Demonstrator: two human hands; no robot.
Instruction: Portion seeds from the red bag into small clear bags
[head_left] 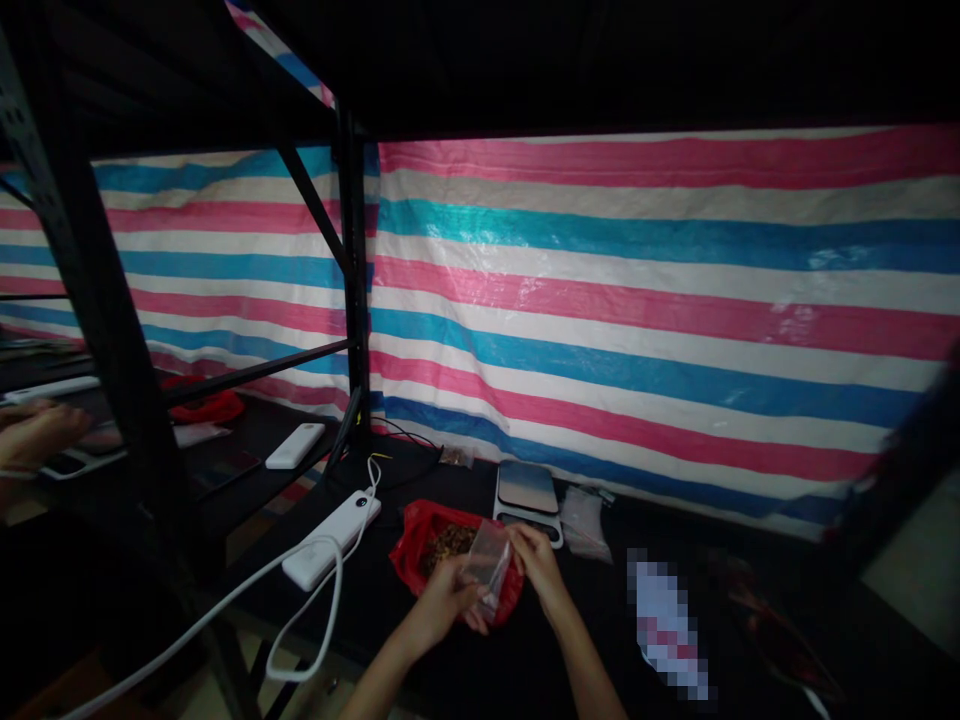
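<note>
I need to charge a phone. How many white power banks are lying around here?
2. One power bank, with a white cable plugged in, lies left of the red bag. The other lies further back on the left bench. More may be hidden in the dark.

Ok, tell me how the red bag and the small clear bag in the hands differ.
The red bag lies open on the black table with brownish pieces inside; the small clear bag is held up above it by the left hand and right hand. The red bag is opaque and larger; the clear bag is see-through and smaller, and whether it holds anything is unclear. Both look like thin plastic.
</note>
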